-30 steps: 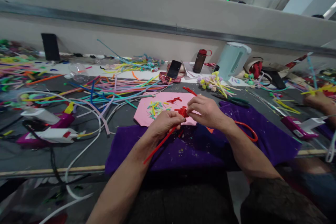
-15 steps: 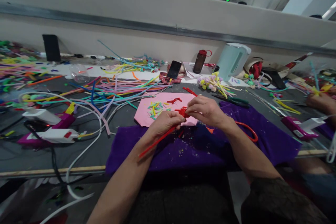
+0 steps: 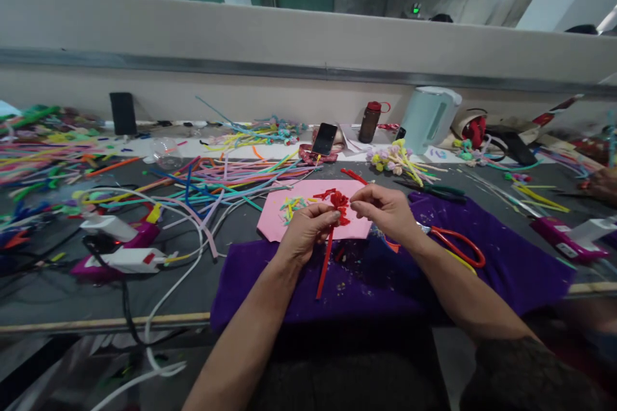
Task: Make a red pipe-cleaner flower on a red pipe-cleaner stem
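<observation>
My left hand (image 3: 313, 226) pinches a red pipe cleaner flower (image 3: 340, 203). The flower's long red stem (image 3: 326, 266) hangs below those fingers over a purple cloth (image 3: 284, 292). Just right of the petals is my right hand (image 3: 388, 210), thumb and forefinger closed; whatever may be between them is too small to make out. Under the hands lies a pink sheet (image 3: 274, 218) with short yellow and teal pipe cleaner pieces (image 3: 292, 207) and some red ones. Red-handled scissors (image 3: 465, 247) rest on the cloth by my right forearm, which partly hides them.
Loose pipe cleaners (image 3: 231, 170) spread across the table's left side, near white cables and plugged-in chargers (image 3: 130, 260). Behind the sheet stand a phone (image 3: 324, 139), a dark bottle (image 3: 370, 122) and a pale blue kettle (image 3: 429, 119). Another person's hand (image 3: 605, 185) shows at far right.
My right fingers have moved off the red flower to its right. The stem has swung from slanting along my left forearm to hanging nearly straight down. The view has tilted up slightly.
</observation>
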A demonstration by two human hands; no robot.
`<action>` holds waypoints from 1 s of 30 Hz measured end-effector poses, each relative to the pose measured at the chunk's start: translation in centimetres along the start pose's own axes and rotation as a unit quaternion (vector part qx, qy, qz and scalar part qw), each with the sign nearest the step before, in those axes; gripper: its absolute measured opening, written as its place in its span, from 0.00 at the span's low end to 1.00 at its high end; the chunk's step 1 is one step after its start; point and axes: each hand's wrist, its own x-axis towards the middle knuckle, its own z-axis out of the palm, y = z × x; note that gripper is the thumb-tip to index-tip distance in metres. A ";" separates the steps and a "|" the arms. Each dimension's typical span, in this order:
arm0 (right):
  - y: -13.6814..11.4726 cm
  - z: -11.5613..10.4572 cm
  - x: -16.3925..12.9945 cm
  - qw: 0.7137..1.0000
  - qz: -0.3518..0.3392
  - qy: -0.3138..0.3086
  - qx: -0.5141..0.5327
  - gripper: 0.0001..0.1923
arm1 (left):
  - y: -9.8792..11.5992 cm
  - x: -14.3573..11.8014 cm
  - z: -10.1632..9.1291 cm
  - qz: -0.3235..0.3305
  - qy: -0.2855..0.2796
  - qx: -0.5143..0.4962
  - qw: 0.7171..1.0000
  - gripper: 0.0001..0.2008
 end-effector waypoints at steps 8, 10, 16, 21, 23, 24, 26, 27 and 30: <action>-0.8 0.7 0.1 0.993 0.077 -0.013 0.083 0.05 | 0.0 -0.1 0.0 0.031 0.003 0.009 0.999 0.10; -0.7 0.8 0.1 0.991 0.087 -0.017 0.100 0.06 | 0.1 -0.2 0.1 0.039 0.003 0.014 0.999 0.10; -0.9 1.1 0.0 0.988 0.094 -0.026 0.119 0.07 | -0.1 -0.2 0.1 0.067 0.015 0.057 0.996 0.10; -0.7 1.2 -0.1 0.991 0.086 -0.026 0.104 0.09 | 0.0 -0.4 0.2 0.076 0.016 0.086 0.993 0.11; -0.5 1.2 -0.1 0.992 0.080 -0.028 0.098 0.10 | 0.1 -0.5 0.3 0.076 0.019 0.093 0.993 0.12; -0.4 1.2 -0.1 0.992 0.078 -0.030 0.094 0.10 | 0.1 -0.6 0.3 0.077 0.020 0.097 0.992 0.12; -0.3 1.3 -0.1 0.993 0.078 -0.032 0.086 0.10 | 0.2 -0.7 0.4 0.079 0.019 0.103 0.991 0.12; -0.2 1.3 -0.1 0.993 0.079 -0.032 0.082 0.11 | 0.1 -0.7 0.4 0.080 0.018 0.103 0.991 0.12; -0.2 1.4 0.0 0.993 0.078 -0.031 0.077 0.11 | 0.1 -0.7 0.4 0.084 0.015 0.099 0.991 0.12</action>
